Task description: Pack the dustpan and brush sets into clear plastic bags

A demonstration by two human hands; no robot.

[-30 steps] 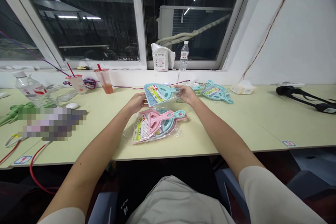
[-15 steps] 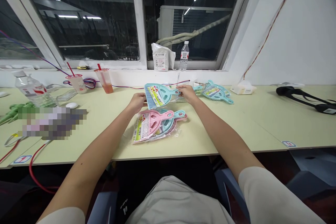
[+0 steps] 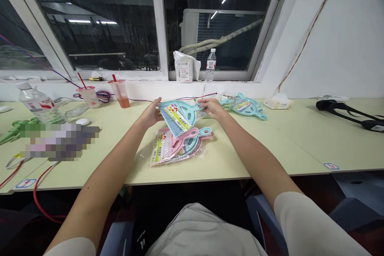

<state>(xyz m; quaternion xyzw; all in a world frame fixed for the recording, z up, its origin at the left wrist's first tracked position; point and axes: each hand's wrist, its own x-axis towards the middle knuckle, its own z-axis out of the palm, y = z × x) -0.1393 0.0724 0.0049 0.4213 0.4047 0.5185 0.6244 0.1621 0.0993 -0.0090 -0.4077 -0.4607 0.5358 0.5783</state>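
Observation:
A light-blue brush and dustpan set [image 3: 186, 114] in clear plastic wrap is raised above the table between my hands. My left hand [image 3: 152, 114] grips its upper-left corner, thumb on top and fingers underneath. At the handle end, my right hand [image 3: 211, 107] is closed around the wrap and the tip of the handle. Just below lies a pile of wrapped sets, with a pink brush and dustpan set [image 3: 168, 144] on top and a blue handle [image 3: 205, 131] showing beside it. The raised set partly covers the pink one.
More wrapped blue sets [image 3: 246, 106] lie right of my right hand, near a tissue pack [image 3: 278, 102]. Two drink cups [image 3: 120, 93] with red straws and a large bottle [image 3: 36, 102] stand at left. A black strapped device [image 3: 351, 114] rests far right.
The held blue set has turned, its bristle edge swinging toward me and over the pink set. My left hand has moved slightly left and its thumb now lies on top. The pile stays put.

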